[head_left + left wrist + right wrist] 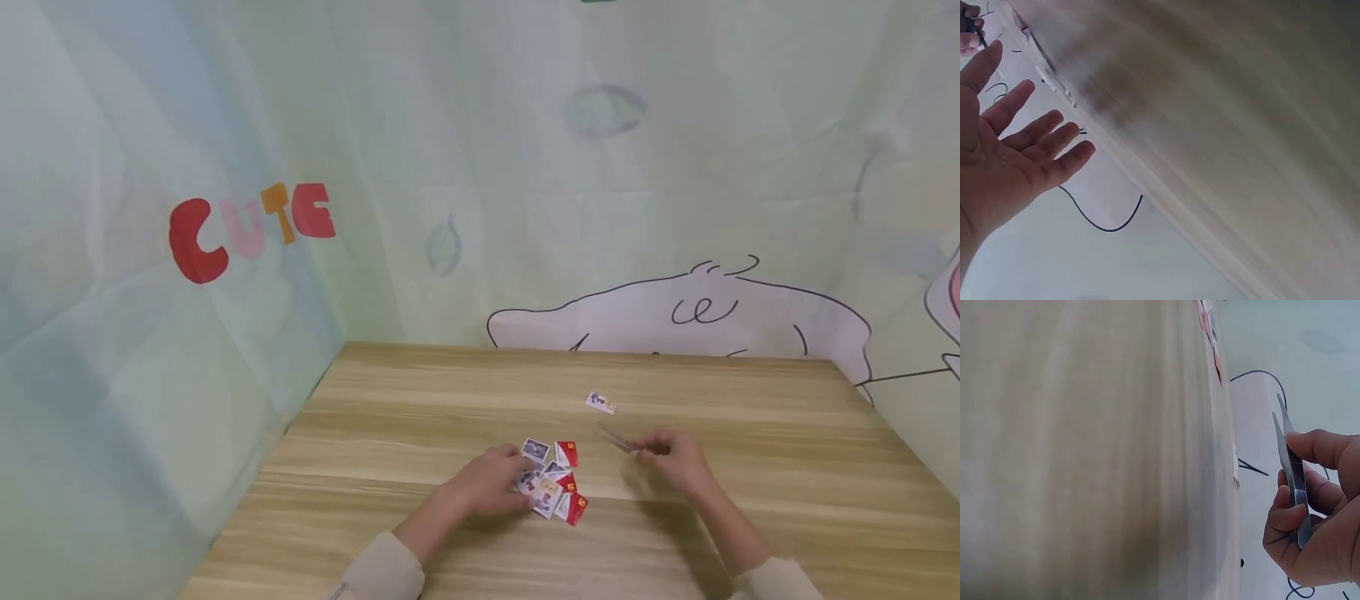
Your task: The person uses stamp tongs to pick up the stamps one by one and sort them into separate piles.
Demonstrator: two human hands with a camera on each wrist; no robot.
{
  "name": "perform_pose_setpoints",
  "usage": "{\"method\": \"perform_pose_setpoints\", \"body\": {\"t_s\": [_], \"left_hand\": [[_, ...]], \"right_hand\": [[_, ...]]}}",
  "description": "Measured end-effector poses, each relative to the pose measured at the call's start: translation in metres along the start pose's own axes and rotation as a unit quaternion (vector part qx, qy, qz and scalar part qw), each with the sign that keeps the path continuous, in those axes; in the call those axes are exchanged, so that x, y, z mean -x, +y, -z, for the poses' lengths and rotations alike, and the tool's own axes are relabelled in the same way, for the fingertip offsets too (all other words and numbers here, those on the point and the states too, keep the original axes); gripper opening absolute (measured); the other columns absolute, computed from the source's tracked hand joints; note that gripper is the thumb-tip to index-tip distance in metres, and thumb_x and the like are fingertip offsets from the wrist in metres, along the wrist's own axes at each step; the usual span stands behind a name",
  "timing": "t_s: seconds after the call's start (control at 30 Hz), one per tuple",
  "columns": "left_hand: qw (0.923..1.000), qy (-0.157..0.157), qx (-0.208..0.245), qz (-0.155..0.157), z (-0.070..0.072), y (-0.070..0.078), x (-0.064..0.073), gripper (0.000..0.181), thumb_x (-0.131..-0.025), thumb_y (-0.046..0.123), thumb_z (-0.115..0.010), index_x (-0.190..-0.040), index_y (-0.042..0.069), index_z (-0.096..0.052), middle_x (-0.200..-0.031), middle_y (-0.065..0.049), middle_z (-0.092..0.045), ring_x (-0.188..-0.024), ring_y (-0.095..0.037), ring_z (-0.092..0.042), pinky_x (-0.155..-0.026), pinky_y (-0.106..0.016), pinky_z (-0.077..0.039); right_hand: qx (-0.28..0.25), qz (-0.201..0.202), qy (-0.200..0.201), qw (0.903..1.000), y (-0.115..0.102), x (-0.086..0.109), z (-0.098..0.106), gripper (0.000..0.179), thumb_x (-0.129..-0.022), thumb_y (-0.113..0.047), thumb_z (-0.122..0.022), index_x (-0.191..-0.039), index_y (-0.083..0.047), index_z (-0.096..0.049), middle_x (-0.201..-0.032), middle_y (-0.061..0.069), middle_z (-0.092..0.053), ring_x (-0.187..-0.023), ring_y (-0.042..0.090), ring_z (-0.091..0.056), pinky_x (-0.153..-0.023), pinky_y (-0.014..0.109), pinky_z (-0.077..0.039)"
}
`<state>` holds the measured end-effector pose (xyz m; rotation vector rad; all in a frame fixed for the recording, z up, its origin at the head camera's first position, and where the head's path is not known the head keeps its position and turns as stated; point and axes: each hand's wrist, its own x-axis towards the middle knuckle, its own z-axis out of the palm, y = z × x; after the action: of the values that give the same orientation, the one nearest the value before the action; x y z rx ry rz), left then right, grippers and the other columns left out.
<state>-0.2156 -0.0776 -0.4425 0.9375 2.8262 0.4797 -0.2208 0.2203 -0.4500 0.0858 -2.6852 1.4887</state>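
My right hand (672,461) pinches metal tweezers (1291,465) between thumb and fingers. In the right wrist view the two tips of the tweezers stand apart with nothing between them. Just beyond them in the head view, one small stamp-like picture paper (600,402) lies alone on the table. My left hand (495,483) is over the left side of a loose pile of similar papers (547,493), its fingertips right at them. The fingers look straight and spread in the left wrist view. Some papers are partly hidden under the hand, and several red-and-white ones (567,454) show along the pile's right side.
Both hands are over a wood-grain table (420,400). Behind it and to the left hangs a pale green cloth backdrop (465,142) with a cartoon outline and the coloured letters "CUTE" (198,242).
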Motion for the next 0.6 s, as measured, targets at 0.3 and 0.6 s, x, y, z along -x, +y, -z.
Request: {"method": "perform_pose_setpoints", "body": {"t_s": [0.3, 0.6], "left_hand": [[0.9981, -0.02, -0.032, -0.048, 0.001, 0.007, 0.014, 0.048, -0.078, 0.034, -0.069, -0.122, 0.014, -0.061, -0.126, -0.009, -0.053, -0.115, -0.024, -0.048, -0.094, -0.038, -0.041], [0.9974, -0.061, -0.028, -0.024, -0.006, 0.018, 0.025, 0.053, -0.076, 0.043, -0.07, -0.124, 0.023, -0.059, -0.135, -0.007, -0.046, -0.122, -0.026, -0.043, -0.093, -0.048, -0.04]], "right_hand": [[-0.027, -0.023, -0.015, 0.9992, -0.004, 0.008, -0.008, 0.013, -0.075, 0.001, -0.07, -0.087, 0.004, -0.067, -0.071, 0.005, -0.058, -0.067, 0.019, -0.049, -0.054, 0.026, -0.044], [-0.02, -0.029, -0.05, 0.9982, -0.008, 0.012, -0.016, 0.013, -0.073, 0.002, -0.07, -0.085, 0.001, -0.068, -0.074, 0.005, -0.059, -0.07, 0.019, -0.051, -0.059, 0.028, -0.046]]}}
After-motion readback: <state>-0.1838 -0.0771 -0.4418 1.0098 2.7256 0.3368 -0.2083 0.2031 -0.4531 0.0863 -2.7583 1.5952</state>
